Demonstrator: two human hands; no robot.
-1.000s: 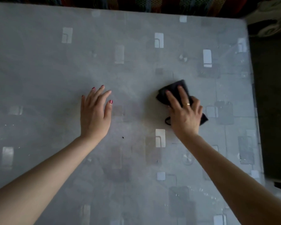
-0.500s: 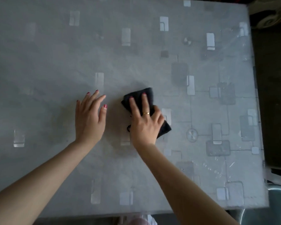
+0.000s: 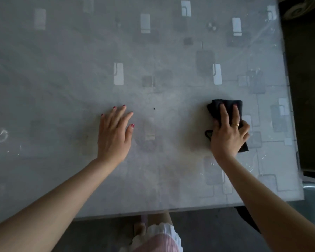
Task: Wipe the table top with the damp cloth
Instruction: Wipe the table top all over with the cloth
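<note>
Pressing the dark cloth [image 3: 225,110] flat under mostly straight fingers near the table top's [image 3: 62,70] right edge, the right hand [image 3: 228,133] is bearing down to scrub, while the left hand [image 3: 114,132], well apart, is lying open, seemingly bracing the person.

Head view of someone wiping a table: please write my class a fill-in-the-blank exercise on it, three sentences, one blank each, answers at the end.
1. The dark cloth lies under the person's ____ hand.
2. The left hand rests flat on the ____ and holds nothing.
3. A gold ____ shows on a finger of the right hand.

Answers: right; table; ring
</note>
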